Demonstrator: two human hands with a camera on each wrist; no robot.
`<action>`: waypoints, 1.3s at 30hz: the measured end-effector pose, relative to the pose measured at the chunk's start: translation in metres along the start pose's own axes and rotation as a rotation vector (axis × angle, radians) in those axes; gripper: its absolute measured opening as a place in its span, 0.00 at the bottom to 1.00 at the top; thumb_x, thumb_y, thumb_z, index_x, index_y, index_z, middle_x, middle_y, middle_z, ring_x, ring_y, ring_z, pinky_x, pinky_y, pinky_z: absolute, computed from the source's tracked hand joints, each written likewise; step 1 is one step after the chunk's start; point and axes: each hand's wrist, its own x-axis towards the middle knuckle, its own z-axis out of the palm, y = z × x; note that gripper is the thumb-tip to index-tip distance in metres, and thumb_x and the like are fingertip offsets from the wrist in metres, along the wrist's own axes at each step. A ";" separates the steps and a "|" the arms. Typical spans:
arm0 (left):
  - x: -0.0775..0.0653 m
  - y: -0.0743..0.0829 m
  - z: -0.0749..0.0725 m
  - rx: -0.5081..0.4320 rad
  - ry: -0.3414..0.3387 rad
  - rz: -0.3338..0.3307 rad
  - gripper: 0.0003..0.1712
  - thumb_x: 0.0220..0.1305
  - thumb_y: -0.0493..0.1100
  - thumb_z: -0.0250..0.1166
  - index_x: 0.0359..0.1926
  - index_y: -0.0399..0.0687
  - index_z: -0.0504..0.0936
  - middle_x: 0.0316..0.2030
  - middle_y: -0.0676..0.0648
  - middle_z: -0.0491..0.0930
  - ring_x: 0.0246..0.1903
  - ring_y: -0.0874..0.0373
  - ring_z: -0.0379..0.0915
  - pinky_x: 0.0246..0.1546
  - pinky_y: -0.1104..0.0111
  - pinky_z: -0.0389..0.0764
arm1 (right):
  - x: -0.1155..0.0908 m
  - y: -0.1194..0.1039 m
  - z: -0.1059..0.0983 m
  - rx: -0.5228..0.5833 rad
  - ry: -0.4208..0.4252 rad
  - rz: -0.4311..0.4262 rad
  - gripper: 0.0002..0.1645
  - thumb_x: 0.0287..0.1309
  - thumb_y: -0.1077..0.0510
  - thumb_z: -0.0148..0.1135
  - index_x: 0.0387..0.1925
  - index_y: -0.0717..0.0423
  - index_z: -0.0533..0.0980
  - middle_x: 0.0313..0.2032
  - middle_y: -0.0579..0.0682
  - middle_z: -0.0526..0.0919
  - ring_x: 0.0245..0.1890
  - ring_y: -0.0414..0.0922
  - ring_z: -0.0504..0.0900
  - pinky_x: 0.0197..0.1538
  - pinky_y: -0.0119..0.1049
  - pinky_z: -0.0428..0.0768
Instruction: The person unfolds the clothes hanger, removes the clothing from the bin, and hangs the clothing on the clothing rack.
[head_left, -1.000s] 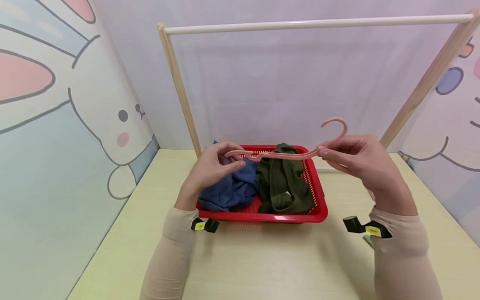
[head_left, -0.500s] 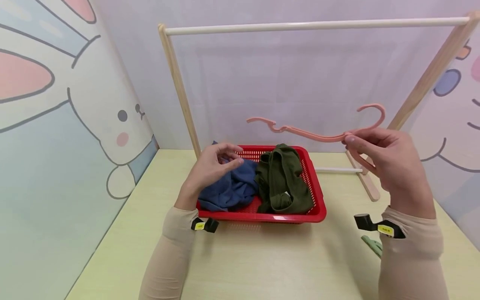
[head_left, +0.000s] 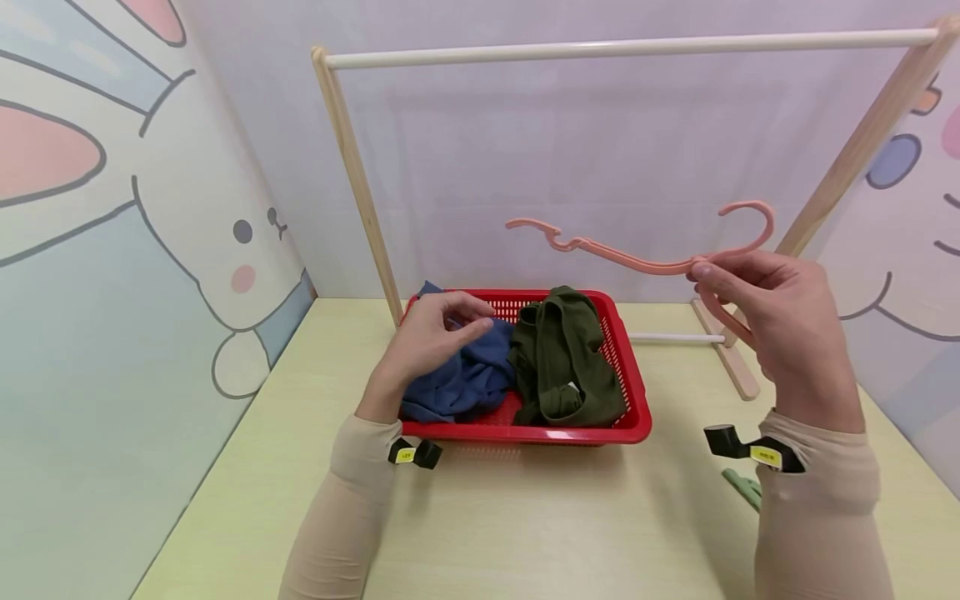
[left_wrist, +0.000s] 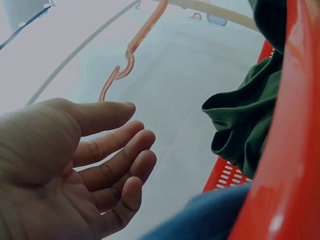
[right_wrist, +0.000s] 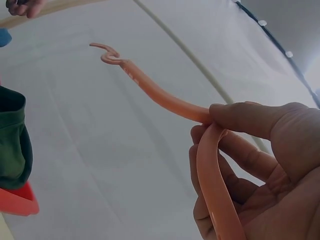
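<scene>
My right hand (head_left: 783,312) pinches a pink plastic clothes hanger (head_left: 637,264) near the base of its hook, thumb against fingers. The hook points up and one notched arm reaches left through the air; the right wrist view shows the other arm (right_wrist: 215,180) running down past the palm. My left hand (head_left: 435,333) hovers over the left side of the red basket (head_left: 637,408), fingers loosely bent with nothing between them. Under it lies a bunched blue garment (head_left: 468,379). Beside that, a crumpled dark green garment (head_left: 570,358) fills the basket's right half.
Behind the basket stands a rack with a white top rail (head_left: 600,52) and wooden legs (head_left: 360,183). Its lower white bar (head_left: 675,338) meets a wooden foot (head_left: 727,354) at right. A green plastic piece (head_left: 742,487) lies on the table by my right sleeve.
My left hand has come off the hanger's arm. My right hand has carried the hanger right and up, its free end now tilted higher. The left hand has barely shifted.
</scene>
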 end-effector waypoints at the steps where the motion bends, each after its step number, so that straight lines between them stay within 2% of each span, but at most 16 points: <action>1: 0.000 0.001 0.001 0.007 -0.009 -0.001 0.11 0.77 0.43 0.73 0.55 0.47 0.92 0.45 0.49 0.91 0.44 0.54 0.86 0.51 0.52 0.87 | 0.000 0.000 0.000 -0.014 0.004 0.003 0.22 0.66 0.57 0.82 0.58 0.61 0.89 0.43 0.45 0.95 0.48 0.46 0.80 0.47 0.26 0.85; 4: 0.000 0.004 0.007 0.029 -0.041 -0.004 0.11 0.77 0.43 0.73 0.55 0.46 0.92 0.45 0.49 0.91 0.44 0.55 0.85 0.50 0.58 0.87 | 0.001 0.000 0.000 -0.028 0.011 0.006 0.22 0.66 0.56 0.82 0.58 0.60 0.90 0.42 0.44 0.95 0.48 0.46 0.79 0.47 0.26 0.84; 8: 0.001 0.006 0.015 0.029 -0.080 0.001 0.11 0.77 0.42 0.73 0.55 0.45 0.92 0.45 0.49 0.91 0.44 0.55 0.86 0.50 0.61 0.87 | 0.001 0.001 0.002 0.012 0.004 0.001 0.23 0.65 0.58 0.82 0.58 0.62 0.89 0.43 0.45 0.95 0.48 0.46 0.81 0.48 0.26 0.86; 14: 0.003 0.010 0.023 0.025 -0.069 0.010 0.12 0.76 0.42 0.74 0.56 0.46 0.92 0.46 0.50 0.91 0.44 0.57 0.86 0.50 0.60 0.89 | 0.003 0.004 0.005 0.008 -0.011 -0.024 0.22 0.66 0.59 0.82 0.57 0.64 0.89 0.42 0.47 0.95 0.47 0.46 0.83 0.47 0.26 0.86; 18: 0.013 0.016 0.025 0.058 -0.066 0.039 0.11 0.77 0.43 0.74 0.56 0.47 0.92 0.47 0.51 0.91 0.44 0.59 0.86 0.49 0.62 0.88 | 0.002 0.004 0.003 -0.015 0.004 -0.026 0.23 0.66 0.57 0.82 0.58 0.63 0.89 0.43 0.47 0.95 0.48 0.46 0.82 0.47 0.26 0.85; 24: 0.036 0.027 0.025 0.091 -0.113 0.076 0.15 0.78 0.42 0.72 0.59 0.43 0.90 0.52 0.47 0.91 0.49 0.54 0.87 0.51 0.59 0.88 | 0.000 0.000 -0.005 -0.049 0.041 -0.022 0.24 0.66 0.55 0.83 0.58 0.62 0.89 0.43 0.44 0.95 0.50 0.47 0.81 0.49 0.27 0.83; 27: 0.048 0.024 0.026 0.143 -0.146 0.082 0.18 0.79 0.42 0.72 0.63 0.40 0.88 0.57 0.44 0.90 0.55 0.52 0.86 0.57 0.57 0.87 | 0.001 0.000 -0.003 -0.053 0.046 -0.029 0.24 0.65 0.54 0.83 0.59 0.61 0.89 0.43 0.44 0.95 0.51 0.47 0.80 0.49 0.27 0.83; 32: 0.064 0.013 0.035 0.297 -0.200 0.122 0.21 0.79 0.39 0.71 0.68 0.39 0.85 0.63 0.41 0.87 0.61 0.47 0.84 0.64 0.54 0.84 | 0.001 0.002 0.002 -0.025 0.035 -0.034 0.24 0.66 0.55 0.82 0.58 0.63 0.89 0.43 0.45 0.95 0.51 0.48 0.81 0.50 0.28 0.83; 35: 0.070 0.008 0.039 0.397 -0.220 0.141 0.21 0.81 0.37 0.67 0.70 0.41 0.84 0.67 0.41 0.84 0.65 0.44 0.81 0.67 0.52 0.82 | 0.001 0.002 0.004 -0.009 0.031 -0.032 0.24 0.66 0.55 0.82 0.58 0.63 0.89 0.42 0.45 0.95 0.49 0.48 0.82 0.49 0.28 0.84; 39: 0.078 0.006 0.041 0.483 -0.248 0.140 0.22 0.82 0.34 0.62 0.72 0.46 0.83 0.69 0.42 0.82 0.69 0.44 0.77 0.72 0.50 0.79 | 0.001 0.002 0.005 -0.008 0.028 -0.040 0.23 0.66 0.55 0.82 0.57 0.63 0.89 0.42 0.45 0.95 0.48 0.47 0.83 0.49 0.28 0.84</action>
